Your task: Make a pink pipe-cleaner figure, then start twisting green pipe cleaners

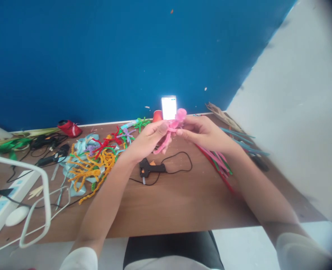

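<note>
Both of my hands are raised over the middle of the table, holding a pink fuzzy pipe cleaner (181, 114) bent into a rounded shape at its top. My left hand (153, 137) pinches it from the left, with pink ends hanging below the thumb. From the right, my right hand (201, 129) grips it with thumb and fingers closed; the fingertips are partly hidden. A black glue gun (151, 168) lies on the table below my left hand, its cord looped to the right. Behind the pink piece stands a brightly lit phone screen (169, 108).
Yellow pipe cleaners (94, 167) and light blue ribbon lie heaped at left. Beyond my right forearm are pink and green pipe cleaners (220, 161). A power strip (11, 198) and a white metal frame (46, 195) occupy the near left. A red cup (157, 116) stands beside the phone.
</note>
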Motion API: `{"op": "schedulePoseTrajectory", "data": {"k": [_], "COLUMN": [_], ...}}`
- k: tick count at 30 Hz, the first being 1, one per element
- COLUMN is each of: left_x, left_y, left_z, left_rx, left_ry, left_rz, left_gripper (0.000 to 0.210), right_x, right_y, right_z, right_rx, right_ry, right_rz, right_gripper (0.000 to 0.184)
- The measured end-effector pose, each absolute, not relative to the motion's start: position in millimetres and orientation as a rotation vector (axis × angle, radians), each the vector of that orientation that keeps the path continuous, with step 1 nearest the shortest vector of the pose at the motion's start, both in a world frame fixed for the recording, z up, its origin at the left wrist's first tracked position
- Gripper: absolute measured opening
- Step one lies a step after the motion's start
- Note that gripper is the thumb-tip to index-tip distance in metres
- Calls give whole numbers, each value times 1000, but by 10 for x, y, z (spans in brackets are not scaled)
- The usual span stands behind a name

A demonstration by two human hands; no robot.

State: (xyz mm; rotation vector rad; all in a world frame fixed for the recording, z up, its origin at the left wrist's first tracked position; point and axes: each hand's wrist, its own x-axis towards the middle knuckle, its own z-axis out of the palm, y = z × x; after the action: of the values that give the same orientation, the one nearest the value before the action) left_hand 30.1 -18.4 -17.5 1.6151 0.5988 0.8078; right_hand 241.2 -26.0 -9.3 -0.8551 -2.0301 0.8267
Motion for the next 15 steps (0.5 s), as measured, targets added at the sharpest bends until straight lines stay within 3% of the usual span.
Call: {"op": "schedulePoseTrajectory", "data": {"k": [9, 15], "left_x": [356, 390], "left_y": [-194, -246], "left_z": [-183, -222], "left_rx": [1763, 2063], "left_ry": [828, 1059], "left_rz": [852, 832], "left_gripper": [9, 7], "right_x": [2320, 2242], "right_y": [-325, -315], "right_z": [-92, -168], "right_rx": [-1052, -1215], "right_ry": [-1916, -1886], "right_rz": [644, 605], "right_gripper": [42, 38]}}
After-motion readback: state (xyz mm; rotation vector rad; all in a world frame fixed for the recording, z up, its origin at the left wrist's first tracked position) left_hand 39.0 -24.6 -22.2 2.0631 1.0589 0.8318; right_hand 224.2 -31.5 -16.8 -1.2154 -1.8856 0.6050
